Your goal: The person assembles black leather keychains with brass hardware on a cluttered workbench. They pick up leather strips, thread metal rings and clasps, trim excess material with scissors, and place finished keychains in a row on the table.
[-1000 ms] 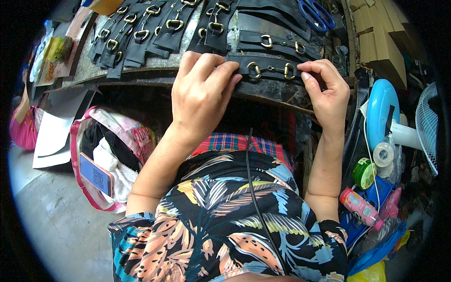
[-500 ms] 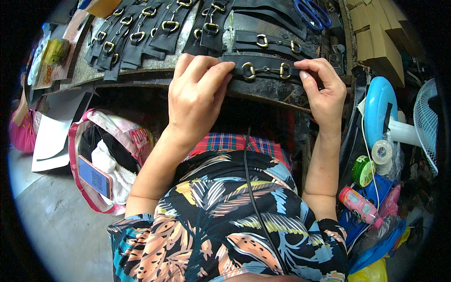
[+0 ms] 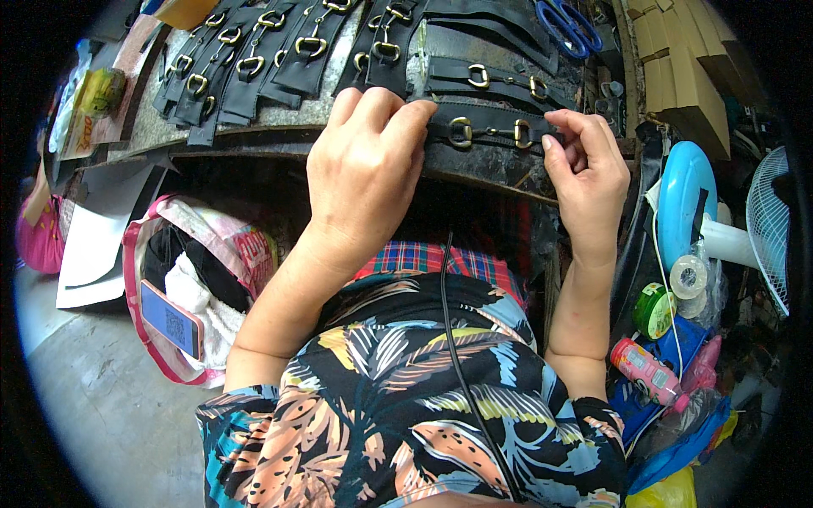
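Observation:
A black leather strap (image 3: 491, 113) with brass horsebit hardware (image 3: 491, 132) lies crosswise at the table's near edge. My left hand (image 3: 364, 161) pinches its left end between thumb and fingers; the fingertips are partly hidden behind the hand. At the other end, my right hand (image 3: 591, 159) grips the strap with thumb and bent forefinger. Just beyond it lies a similar black strap with brass rings (image 3: 506, 80). To the left, several more hardware-fitted straps (image 3: 302, 61) are laid side by side, slanting away.
Blue-handled scissors (image 3: 569, 30) lie at the table's far right, near plain black leather pieces (image 3: 495, 24). Cardboard boxes (image 3: 677, 59) and a fan (image 3: 766, 229) stand to the right. Below left, an open bag (image 3: 140, 326) holds a phone (image 3: 171, 319) and white cloth.
Both hands have shifted slightly right with the strap between them. The left hand has also edged up a little, and the strap's hardware now sits farther right.

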Demonstrator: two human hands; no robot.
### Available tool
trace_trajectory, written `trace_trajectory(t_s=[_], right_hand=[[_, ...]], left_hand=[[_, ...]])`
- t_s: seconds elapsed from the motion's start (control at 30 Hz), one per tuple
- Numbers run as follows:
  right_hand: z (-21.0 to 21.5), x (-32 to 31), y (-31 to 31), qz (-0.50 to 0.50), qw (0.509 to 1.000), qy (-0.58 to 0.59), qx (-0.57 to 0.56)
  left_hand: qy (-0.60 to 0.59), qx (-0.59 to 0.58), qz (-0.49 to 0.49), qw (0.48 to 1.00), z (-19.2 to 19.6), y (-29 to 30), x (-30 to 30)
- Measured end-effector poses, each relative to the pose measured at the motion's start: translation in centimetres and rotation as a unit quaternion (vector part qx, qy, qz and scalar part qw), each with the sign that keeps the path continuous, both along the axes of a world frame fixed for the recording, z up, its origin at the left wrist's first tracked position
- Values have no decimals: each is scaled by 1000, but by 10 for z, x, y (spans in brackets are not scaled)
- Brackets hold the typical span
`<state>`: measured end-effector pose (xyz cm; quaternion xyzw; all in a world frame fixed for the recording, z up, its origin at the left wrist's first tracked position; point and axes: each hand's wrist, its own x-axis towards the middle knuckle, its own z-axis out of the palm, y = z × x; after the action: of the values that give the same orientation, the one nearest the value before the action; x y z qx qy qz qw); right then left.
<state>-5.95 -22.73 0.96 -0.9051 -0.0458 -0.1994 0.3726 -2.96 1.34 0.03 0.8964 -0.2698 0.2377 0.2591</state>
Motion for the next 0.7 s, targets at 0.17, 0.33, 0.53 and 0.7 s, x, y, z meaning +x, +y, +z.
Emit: trace_trajectory(t_s=[0.17,0.33,0.53,0.7], right_hand=[[2,-1,-1,20,994,-93,-47],[-2,-1,-7,86,979,-146,-112],[-14,-2,-5,70,984,-133,-96],[-24,-1,-6,53,986,-143,-64]], left_hand=[[-66,-3,-28,997,0,4,1],[-74,14,-81,994,-5,2,-2],[-84,-17,-66,994,-15,3,2],[-64,-49,-69,994,-22,3,3]])
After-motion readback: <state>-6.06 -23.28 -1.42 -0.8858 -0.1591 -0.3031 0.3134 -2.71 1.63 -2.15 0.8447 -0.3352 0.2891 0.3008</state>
